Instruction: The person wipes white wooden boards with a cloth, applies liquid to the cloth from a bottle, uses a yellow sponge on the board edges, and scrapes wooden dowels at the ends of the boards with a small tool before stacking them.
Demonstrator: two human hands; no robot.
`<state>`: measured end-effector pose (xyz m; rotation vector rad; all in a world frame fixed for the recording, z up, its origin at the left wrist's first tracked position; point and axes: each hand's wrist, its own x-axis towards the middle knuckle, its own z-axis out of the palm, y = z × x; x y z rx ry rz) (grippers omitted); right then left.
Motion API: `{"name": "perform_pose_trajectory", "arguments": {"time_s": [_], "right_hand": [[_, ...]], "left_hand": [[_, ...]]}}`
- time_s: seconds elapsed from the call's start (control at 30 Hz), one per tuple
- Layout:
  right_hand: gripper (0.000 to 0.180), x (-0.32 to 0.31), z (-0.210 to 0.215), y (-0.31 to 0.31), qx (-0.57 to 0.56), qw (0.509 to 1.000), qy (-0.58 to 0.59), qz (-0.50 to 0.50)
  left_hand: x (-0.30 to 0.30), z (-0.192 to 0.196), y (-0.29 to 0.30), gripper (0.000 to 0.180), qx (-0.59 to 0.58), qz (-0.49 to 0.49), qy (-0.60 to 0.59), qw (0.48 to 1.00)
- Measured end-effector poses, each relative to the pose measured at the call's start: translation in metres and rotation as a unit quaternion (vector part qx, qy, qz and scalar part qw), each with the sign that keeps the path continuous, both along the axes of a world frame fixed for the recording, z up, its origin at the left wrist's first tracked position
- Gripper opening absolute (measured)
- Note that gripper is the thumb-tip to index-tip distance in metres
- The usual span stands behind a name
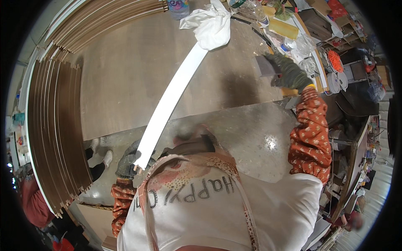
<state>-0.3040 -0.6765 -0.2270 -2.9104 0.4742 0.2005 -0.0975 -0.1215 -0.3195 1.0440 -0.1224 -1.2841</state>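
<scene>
My left hand (127, 162), in a grey knit glove, grips the near end of a long white strip (167, 102). The strip runs up and to the right across the brown worktop (125, 79), and its far end lies under a crumpled white cloth (212, 26). My right hand (289, 74), in a dark green-grey glove, reaches out to the right edge of the worktop. It holds a small dark grey block (264, 66). Both forearms wear orange patterned sleeves.
Stacks of long brown strips lie along the left (54, 134) and the top (109, 19) of the worktop. A plastic bottle (178, 7) stands at the back. Cluttered shelves and tools (331, 67) fill the right. Another person's white shoes (107, 158) and red clothing (34, 203) show at lower left.
</scene>
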Motion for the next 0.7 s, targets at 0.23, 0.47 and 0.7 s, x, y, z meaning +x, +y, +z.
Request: {"name": "perform_pose_trajectory", "arguments": {"time_s": [0.23,0.47,0.7], "right_hand": [[0.079,0.033,-0.009,0.029,-0.097,0.993,0.05,-0.044],[0.077,0.033,-0.027,0.036,0.029,0.994,-0.102,-0.001],[0.063,0.118,-0.025,0.21,0.098,0.952,-0.194,0.216]], "left_hand": [[0.002,0.025,-0.006,0.073,0.127,-0.087,-0.173,0.973],[-0.024,0.033,-0.013,0.077,0.216,-0.076,-0.553,0.801],[-0.044,0.035,-0.021,0.07,0.294,-0.05,-0.525,0.798]]}}
